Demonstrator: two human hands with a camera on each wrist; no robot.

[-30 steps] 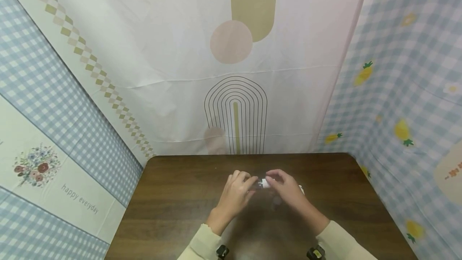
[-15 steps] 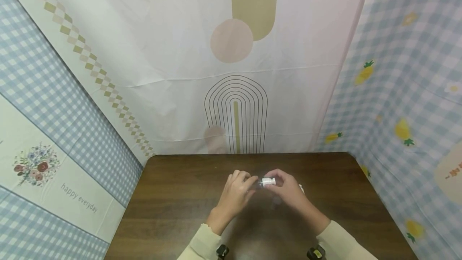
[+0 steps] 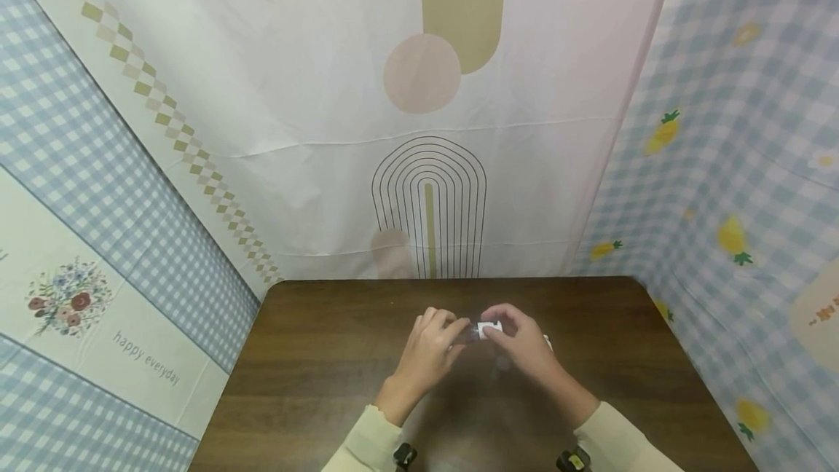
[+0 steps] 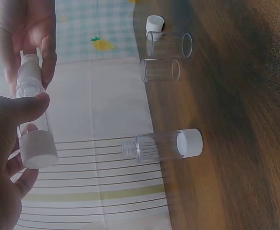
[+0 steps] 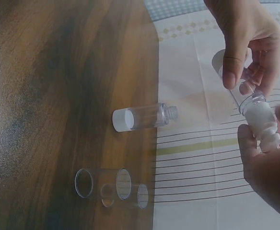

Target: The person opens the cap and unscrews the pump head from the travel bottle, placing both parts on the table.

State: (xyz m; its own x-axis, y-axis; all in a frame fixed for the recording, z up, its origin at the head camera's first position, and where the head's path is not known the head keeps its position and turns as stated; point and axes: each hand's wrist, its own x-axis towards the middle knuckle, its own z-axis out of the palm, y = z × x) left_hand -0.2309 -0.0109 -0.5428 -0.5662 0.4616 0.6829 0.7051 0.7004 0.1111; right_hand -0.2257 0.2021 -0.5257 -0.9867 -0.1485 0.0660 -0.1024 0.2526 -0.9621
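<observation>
A small clear bottle [image 4: 46, 123] with a white base hangs in the air between both hands. My left hand [image 3: 429, 347] grips its body, thumb across the clear wall in the left wrist view. At the bottle's neck is a white pump head [image 5: 261, 119], pinched between the thumb and fingers of my right hand [image 3: 521, 341]. The pump meets the neck in the right wrist view, in line with the body. A second clear bottle [image 5: 147, 116] with a white base stands upright on the table, its threaded neck bare.
Two clear cylindrical caps [image 4: 171, 45] stand on the brown wooden table [image 3: 314, 384], with a small white part [image 4: 154, 25] beside them. Patterned cloth [image 3: 314, 202] hangs behind the table's far edge and along both sides.
My right thumb and fingers have loosened, shifted on the white pump head and come back onto it. My left hand has stayed almost still around the bottle.
</observation>
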